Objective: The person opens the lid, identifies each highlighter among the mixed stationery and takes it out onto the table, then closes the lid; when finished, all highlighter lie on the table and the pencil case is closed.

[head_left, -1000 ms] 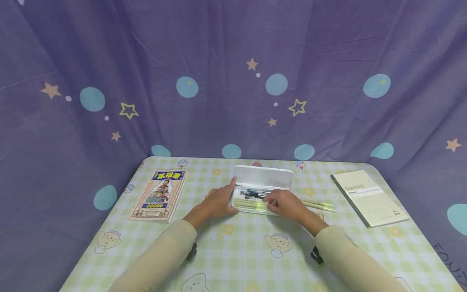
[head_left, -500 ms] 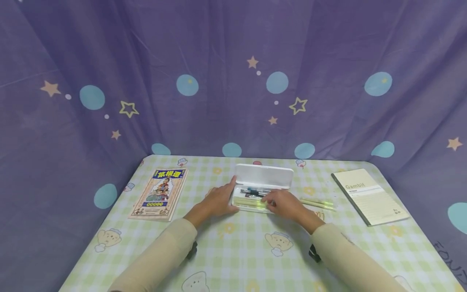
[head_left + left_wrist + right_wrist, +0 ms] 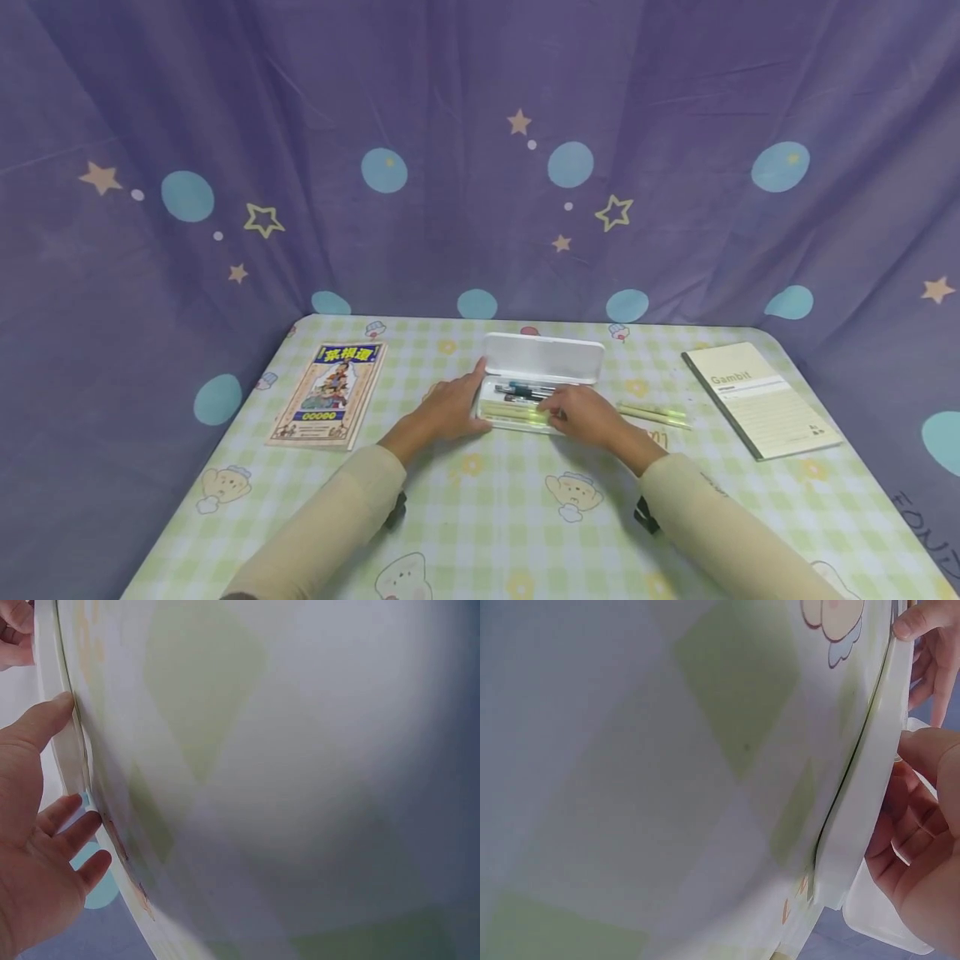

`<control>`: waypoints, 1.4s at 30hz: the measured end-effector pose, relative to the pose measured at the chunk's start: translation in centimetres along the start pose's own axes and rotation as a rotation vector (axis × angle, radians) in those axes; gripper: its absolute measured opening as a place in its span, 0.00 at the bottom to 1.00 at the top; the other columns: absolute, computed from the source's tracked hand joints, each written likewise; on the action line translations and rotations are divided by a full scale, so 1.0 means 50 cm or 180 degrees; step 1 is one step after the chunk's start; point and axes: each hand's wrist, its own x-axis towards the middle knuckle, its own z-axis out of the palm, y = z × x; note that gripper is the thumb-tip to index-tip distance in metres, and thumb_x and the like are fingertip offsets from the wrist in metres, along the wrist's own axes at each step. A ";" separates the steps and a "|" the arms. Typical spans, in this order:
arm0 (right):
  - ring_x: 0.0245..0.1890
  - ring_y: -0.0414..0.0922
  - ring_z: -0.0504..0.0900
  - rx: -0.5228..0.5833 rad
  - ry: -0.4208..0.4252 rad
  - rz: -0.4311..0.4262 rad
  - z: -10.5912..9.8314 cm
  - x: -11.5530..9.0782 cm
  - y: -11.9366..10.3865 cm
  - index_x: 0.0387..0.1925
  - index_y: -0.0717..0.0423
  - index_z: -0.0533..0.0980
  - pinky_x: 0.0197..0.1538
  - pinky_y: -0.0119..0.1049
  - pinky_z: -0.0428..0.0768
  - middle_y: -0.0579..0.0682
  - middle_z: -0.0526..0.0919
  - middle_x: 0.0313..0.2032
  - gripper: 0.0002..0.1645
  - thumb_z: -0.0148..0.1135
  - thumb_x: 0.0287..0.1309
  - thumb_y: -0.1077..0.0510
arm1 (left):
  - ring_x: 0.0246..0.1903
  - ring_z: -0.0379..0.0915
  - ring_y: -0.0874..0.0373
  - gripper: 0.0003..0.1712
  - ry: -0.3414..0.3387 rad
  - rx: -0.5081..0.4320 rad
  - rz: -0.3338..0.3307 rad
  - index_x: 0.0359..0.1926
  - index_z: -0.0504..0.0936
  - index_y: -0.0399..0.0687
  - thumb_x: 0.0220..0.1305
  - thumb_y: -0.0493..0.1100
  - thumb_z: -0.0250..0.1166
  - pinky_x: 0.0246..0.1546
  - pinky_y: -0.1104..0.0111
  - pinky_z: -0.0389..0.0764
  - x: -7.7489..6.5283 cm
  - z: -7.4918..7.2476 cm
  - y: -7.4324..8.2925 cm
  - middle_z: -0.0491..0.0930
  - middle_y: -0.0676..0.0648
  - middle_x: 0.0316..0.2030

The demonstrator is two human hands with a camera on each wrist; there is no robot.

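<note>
A white pencil case (image 3: 521, 428) stands with its lid (image 3: 543, 358) raised. Dark pens (image 3: 525, 391) lie along its back, and pale yellow-green pens (image 3: 506, 412) along its front. My left hand (image 3: 448, 410) steadies the case's left end, fingers extended toward the hinge and thumb at the near corner; the left wrist view shows that hand (image 3: 41, 825) against the end of the case. My right hand (image 3: 588, 415) reaches over the right half, its curled fingertips pinching a yellow-green pen. From the right wrist, this hand (image 3: 922, 832) is behind the case's front wall, which hides the pen.
Two more yellow-green pens (image 3: 654, 415) lie on the checked tablecloth (image 3: 480, 517), right of the right hand. A booklet with an illustrated cover (image 3: 330, 396) lies at the left, a cream notebook (image 3: 761, 400) at the right. A purple curtain (image 3: 450, 108) hangs behind the table.
My right hand has shifted slightly left over the front pens, then stays there. My left hand keeps its place at the case. The head view has tilted slightly up.
</note>
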 end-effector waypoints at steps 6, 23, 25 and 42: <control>0.28 0.38 0.78 0.0020 0.0004 0.0066 -0.002 0.000 -0.003 0.44 0.54 0.88 0.36 0.31 0.80 0.49 0.87 0.35 0.14 0.70 0.54 0.65 | 0.67 0.73 0.42 0.69 0.0034 -0.0037 0.0006 0.82 0.42 0.43 0.54 0.58 0.77 0.64 0.48 0.73 -0.004 -0.005 0.004 0.71 0.39 0.71; 0.32 0.42 0.81 -0.0047 0.0176 0.0048 -0.023 -0.014 0.007 0.45 0.51 0.88 0.36 0.36 0.80 0.48 0.87 0.35 0.17 0.69 0.53 0.67 | 0.67 0.72 0.43 0.69 0.0044 0.0014 0.0028 0.82 0.42 0.42 0.54 0.60 0.76 0.63 0.48 0.74 -0.003 0.000 0.000 0.70 0.39 0.72; 0.33 0.43 0.83 -0.0058 0.0147 0.0052 -0.025 -0.017 0.009 0.45 0.52 0.88 0.39 0.37 0.82 0.49 0.87 0.36 0.17 0.69 0.53 0.66 | 0.67 0.72 0.43 0.69 0.0050 0.0014 0.0035 0.82 0.42 0.42 0.54 0.60 0.77 0.63 0.48 0.74 -0.002 0.000 0.000 0.70 0.39 0.72; 0.36 0.44 0.83 0.0160 0.0278 0.0308 -0.046 -0.058 0.033 0.46 0.52 0.88 0.39 0.39 0.81 0.49 0.87 0.37 0.14 0.68 0.59 0.64 | 0.69 0.71 0.43 0.69 0.0062 0.0017 0.0041 0.82 0.41 0.42 0.54 0.60 0.76 0.65 0.49 0.72 -0.002 0.000 0.000 0.69 0.39 0.72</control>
